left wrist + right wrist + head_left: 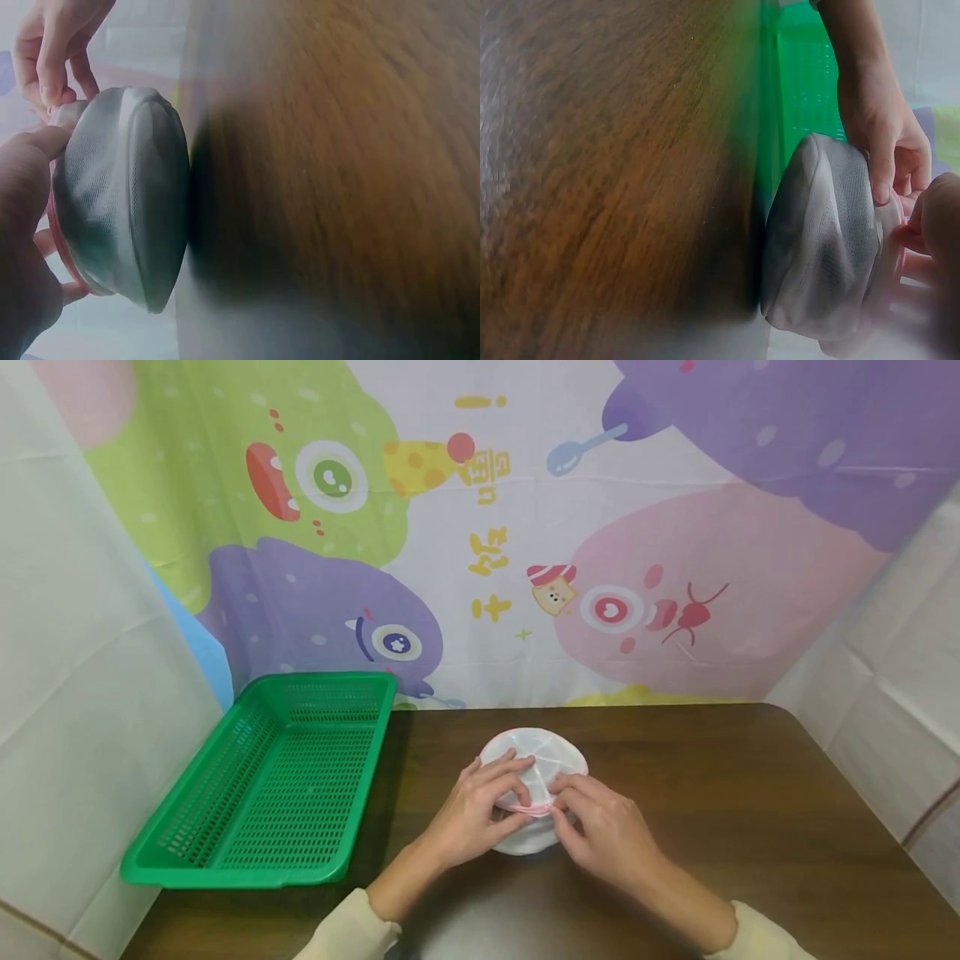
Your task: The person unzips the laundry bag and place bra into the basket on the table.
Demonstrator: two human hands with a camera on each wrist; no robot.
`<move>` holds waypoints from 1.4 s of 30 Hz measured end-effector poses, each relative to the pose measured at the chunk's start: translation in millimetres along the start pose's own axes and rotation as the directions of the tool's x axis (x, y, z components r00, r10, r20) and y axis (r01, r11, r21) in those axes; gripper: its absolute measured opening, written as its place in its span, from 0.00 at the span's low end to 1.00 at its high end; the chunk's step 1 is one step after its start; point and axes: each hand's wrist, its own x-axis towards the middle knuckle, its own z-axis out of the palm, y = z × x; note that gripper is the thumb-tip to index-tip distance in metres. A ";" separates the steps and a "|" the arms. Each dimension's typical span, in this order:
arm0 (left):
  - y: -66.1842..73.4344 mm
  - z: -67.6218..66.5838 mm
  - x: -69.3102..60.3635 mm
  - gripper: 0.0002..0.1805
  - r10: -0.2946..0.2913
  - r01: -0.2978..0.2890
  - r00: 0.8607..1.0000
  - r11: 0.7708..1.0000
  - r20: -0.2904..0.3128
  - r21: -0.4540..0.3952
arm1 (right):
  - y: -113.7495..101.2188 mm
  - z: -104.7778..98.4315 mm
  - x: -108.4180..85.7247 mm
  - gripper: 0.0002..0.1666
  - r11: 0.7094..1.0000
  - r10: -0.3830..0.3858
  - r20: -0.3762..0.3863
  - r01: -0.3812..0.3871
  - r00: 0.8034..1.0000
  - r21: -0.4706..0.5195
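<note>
A round white mesh laundry bag with a pink zipper edge rests on the brown table in front of me. Its side bulges out in the left wrist view, where the mesh bag shows a white seam around it. My left hand pinches the pink edge between thumb and index finger, other fingers spread over the top. Right beside it, my right hand pinches the same edge at the front. In the right wrist view the fingertips of both hands meet close together at the bag; whether a zipper pull lies between them is hidden.
A green plastic basket with slotted walls stands on the left of the dark wood table. Behind the table hangs a cloth with cartoon monsters. White cloth walls close off both sides.
</note>
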 end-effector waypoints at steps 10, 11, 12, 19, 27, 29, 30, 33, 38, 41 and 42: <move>-0.9 -1.1 -2.9 0.10 0.019 -0.019 1.000 1.000 -0.015 0.025 | 3.3 0.8 -1.8 0.07 1.000 0.004 0.003 -0.004 1.000 -0.008; -1.0 -1.9 -3.5 0.11 0.016 -0.016 1.000 0.999 -0.017 0.029 | 3.9 0.4 -2.0 0.07 1.000 0.007 0.003 -0.007 1.000 -0.010; -1.1 -2.4 -4.1 0.11 0.010 -0.009 1.000 0.999 -0.018 0.031 | 4.4 0.0 -2.2 0.07 1.000 0.011 0.004 -0.011 1.000 -0.012; -2.6 -4.0 -6.2 0.12 -0.017 0.017 1.000 0.999 -0.009 0.032 | 5.2 -3.0 -2.2 0.08 1.000 0.024 0.005 -0.024 1.000 -0.008; -0.4 0.2 -3.9 0.14 -0.018 0.018 1.000 1.000 -0.004 -0.001 | 3.5 -0.5 -1.9 0.07 1.000 0.005 -0.015 -0.005 1.000 0.002; 1.7 1.3 -2.8 0.13 -0.022 0.022 1.000 1.000 0.005 -0.008 | 2.3 0.2 -1.3 0.07 1.000 0.001 -0.021 -0.001 1.000 0.002; 2.7 1.8 -2.3 0.13 -0.022 0.022 1.000 1.000 0.009 -0.011 | 1.7 0.6 -0.9 0.06 1.000 0.000 -0.022 0.000 1.000 0.002; 5.3 2.6 -1.3 0.11 -0.018 0.018 1.000 1.000 0.013 -0.006 | 0.1 1.7 -0.2 0.06 1.000 0.000 -0.020 0.000 1.000 -0.001; 6.2 2.5 -1.7 0.10 -0.016 0.016 1.000 1.000 0.015 -0.001 | -0.7 2.8 -1.1 0.07 1.000 0.007 -0.015 -0.007 1.000 -0.006; 5.1 1.6 -2.3 0.10 -0.020 0.020 1.000 1.000 0.020 -0.008 | 0.4 3.0 -2.1 0.07 1.000 0.006 -0.013 -0.007 1.000 -0.009; 4.5 1.3 -2.5 0.09 -0.022 0.022 1.000 1.000 0.020 -0.010 | 1.0 3.0 -2.3 0.07 1.000 0.006 -0.013 -0.006 1.000 -0.010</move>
